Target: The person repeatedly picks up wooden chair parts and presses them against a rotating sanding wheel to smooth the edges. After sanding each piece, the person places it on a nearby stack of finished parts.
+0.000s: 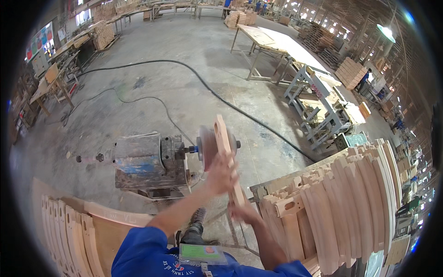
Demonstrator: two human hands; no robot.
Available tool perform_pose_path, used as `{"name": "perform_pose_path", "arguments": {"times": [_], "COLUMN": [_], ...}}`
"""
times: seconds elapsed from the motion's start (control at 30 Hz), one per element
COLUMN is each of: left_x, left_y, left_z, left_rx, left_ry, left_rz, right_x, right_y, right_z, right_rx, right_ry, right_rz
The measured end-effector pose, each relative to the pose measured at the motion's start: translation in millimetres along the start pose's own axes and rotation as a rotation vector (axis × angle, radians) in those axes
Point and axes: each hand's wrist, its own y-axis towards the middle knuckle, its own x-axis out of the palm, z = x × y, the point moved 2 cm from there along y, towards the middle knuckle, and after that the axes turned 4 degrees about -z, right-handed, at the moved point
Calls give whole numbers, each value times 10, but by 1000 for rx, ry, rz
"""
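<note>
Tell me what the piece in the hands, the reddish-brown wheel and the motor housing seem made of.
Piece: probably bare wood, by its pale tan, matte surface.
Wheel: possibly faced with abrasive, judging by its dull reddish-brown rim; blur leaves this open.
Motor housing: likely metal, its blue paint seemingly worn, showing as patches on dull grey.

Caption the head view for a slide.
Left hand and right hand hold a wooden piece at a reddish-brown wheel, wooden parts gathered on either side.

The wooden piece [223,136] is pale tan, the wheel [208,148] reddish-brown, the shirt [138,249] bright blue
</note>
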Motion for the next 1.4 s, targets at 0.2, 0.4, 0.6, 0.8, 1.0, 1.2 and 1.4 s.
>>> {"name": "perform_pose_path", "arguments": {"times": [0.2,0.4,0.6,0.8,1.0,1.2,1.4], "left_x": [-107,149,93,71,251,403,323], "left_y": [120,-1006,-420,254,-856,-556,-240], "left_z": [-492,640,452,-82,877,546,689], "left_rx": [-151,-152,-46,-384,-368,-1062,-869], "left_ry": [211,-135,-174,-38,-155,-1470,-2004], "left_rz": [-47,-82,52,-39,125,134,73], "right_x": [401,468,259,384,349,524,-26], "right_y": [523,-792,-441,107,-1156,-1309,-917], "right_z": [-713,556,391,15,1083,224,422], "right_rx": [-130,-59,-28,-71,63,21,1], "right_ry": [-1406,-1481,104,1050,692,-992,638], "right_rz": [432,350,-4,-462,-256,294,-355]}}
